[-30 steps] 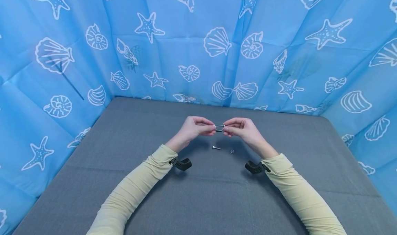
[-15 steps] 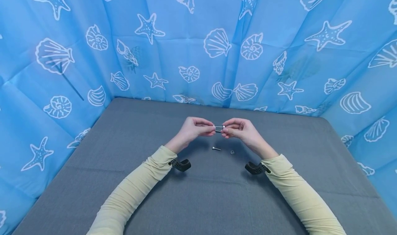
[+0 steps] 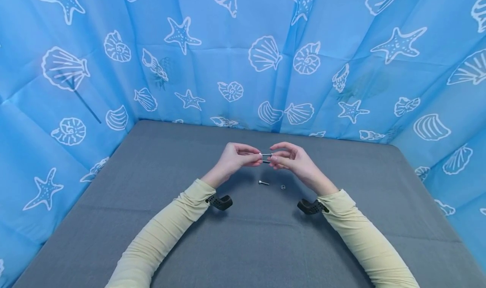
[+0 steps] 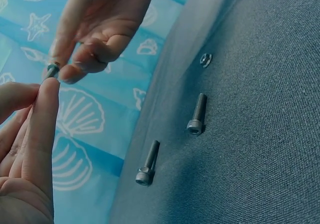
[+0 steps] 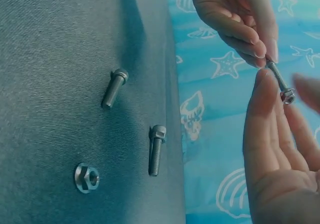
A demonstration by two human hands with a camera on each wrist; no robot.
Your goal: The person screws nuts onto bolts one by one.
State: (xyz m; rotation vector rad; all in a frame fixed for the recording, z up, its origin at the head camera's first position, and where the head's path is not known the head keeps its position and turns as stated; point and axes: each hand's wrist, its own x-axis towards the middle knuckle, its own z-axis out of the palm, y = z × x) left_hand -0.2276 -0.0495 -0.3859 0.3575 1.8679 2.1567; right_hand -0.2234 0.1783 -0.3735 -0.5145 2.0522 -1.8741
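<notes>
In the head view my left hand (image 3: 241, 158) and right hand (image 3: 290, 159) meet above the grey table. A small metal bolt (image 3: 267, 154) spans the gap between them, held at one end by the left thumb and fingers. On its other end, in the right wrist view, sits a flange nut (image 5: 287, 96). My right thumb and curled fingers are around this nut, while a blurred index finger (image 5: 306, 90) is lifted off. Below on the cloth lie a bolt (image 5: 115, 90), a loose flange nut (image 5: 87, 178), and a bolt (image 5: 156, 154) with a hex piece against its head.
The grey cloth-covered table (image 3: 258, 245) has a blue curtain (image 3: 212, 68) with white shell prints behind and at both sides. Black wrist mounts (image 3: 221, 202) hang under the light yellow sleeves (image 3: 167, 229).
My right index finger has lifted away from the nut, which it pinched earlier. The right hand has shifted slightly left. My left hand keeps its hold on the bolt.
</notes>
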